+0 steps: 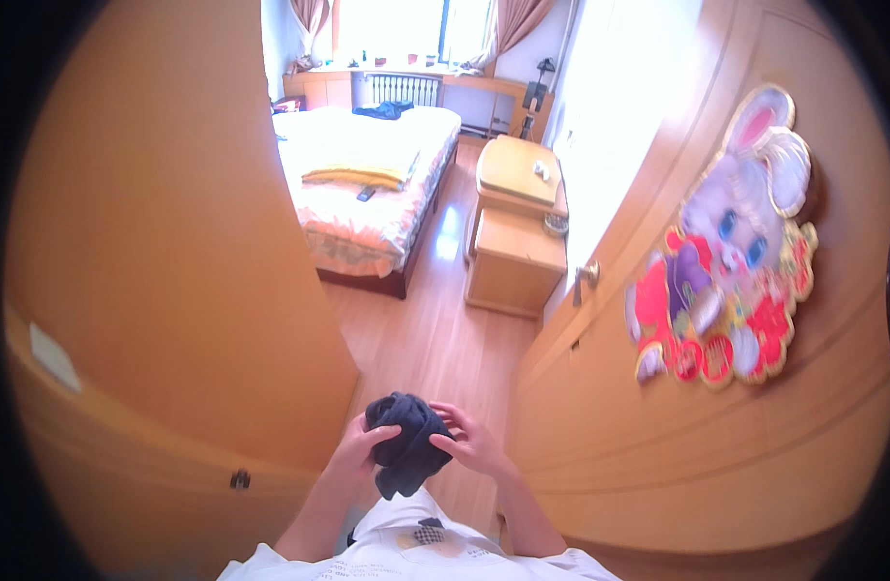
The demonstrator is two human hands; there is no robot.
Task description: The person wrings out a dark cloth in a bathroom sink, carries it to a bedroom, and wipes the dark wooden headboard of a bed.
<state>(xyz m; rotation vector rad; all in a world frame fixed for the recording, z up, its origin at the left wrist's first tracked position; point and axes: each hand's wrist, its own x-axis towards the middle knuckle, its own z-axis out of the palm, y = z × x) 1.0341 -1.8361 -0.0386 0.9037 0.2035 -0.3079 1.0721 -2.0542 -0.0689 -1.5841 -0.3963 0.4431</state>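
A bunched dark navy cloth [410, 444], perhaps a garment, is held in front of my body at waist height. My left hand [359, 444] grips its left side, the thumb lying over the top of the fabric. On the other side, my right hand [471, 440] has its thumb pressed on the cloth's right edge, with the fingers spread behind it. One loose end of the fabric hangs down between my forearms, in front of my white shirt [408, 548].
A wooden door [633, 421] with a rabbit decoration [728, 254] and a metal handle [587, 277] stands at right. Wooden panelling [176, 240] rises at left. Ahead, the wood floor [437, 319] runs between a bed [358, 240] and a wooden cabinet [514, 261].
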